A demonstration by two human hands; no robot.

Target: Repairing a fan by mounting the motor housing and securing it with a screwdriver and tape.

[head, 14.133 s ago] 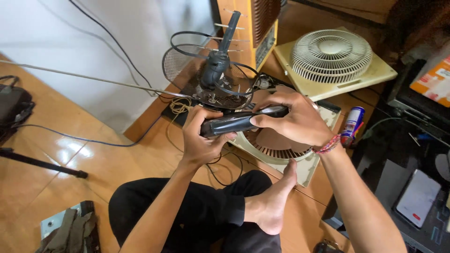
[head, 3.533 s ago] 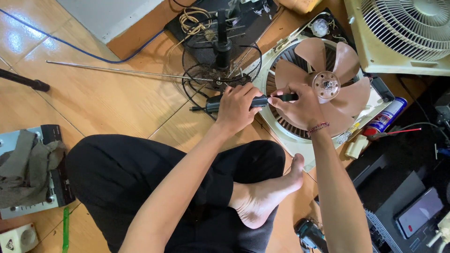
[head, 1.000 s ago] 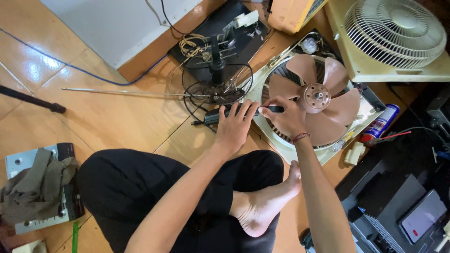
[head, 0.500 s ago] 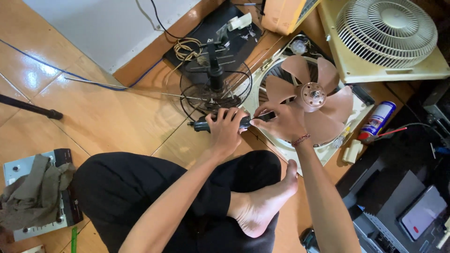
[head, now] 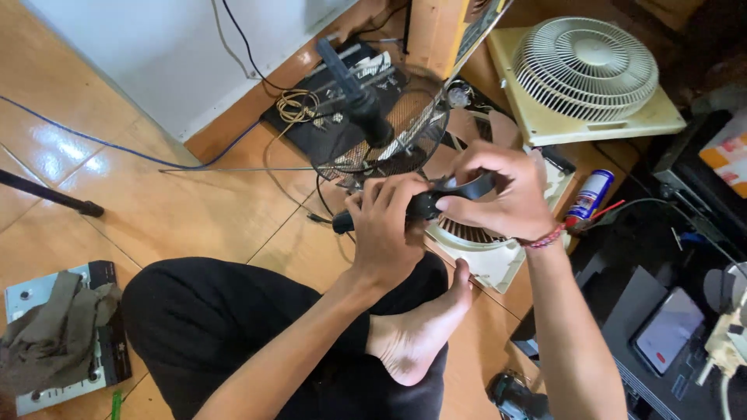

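Above the opened fan housing, both hands gripped a black tool.
Left hand and right hand fingers closed around it.

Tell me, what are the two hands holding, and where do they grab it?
A long black tool. The left hand wraps its lower end; the right hand pinches its upper end.

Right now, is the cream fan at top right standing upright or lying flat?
Lying flat: the cream fan rests on its back, round grille facing up at the camera, its square frame flat on the wooden surface.
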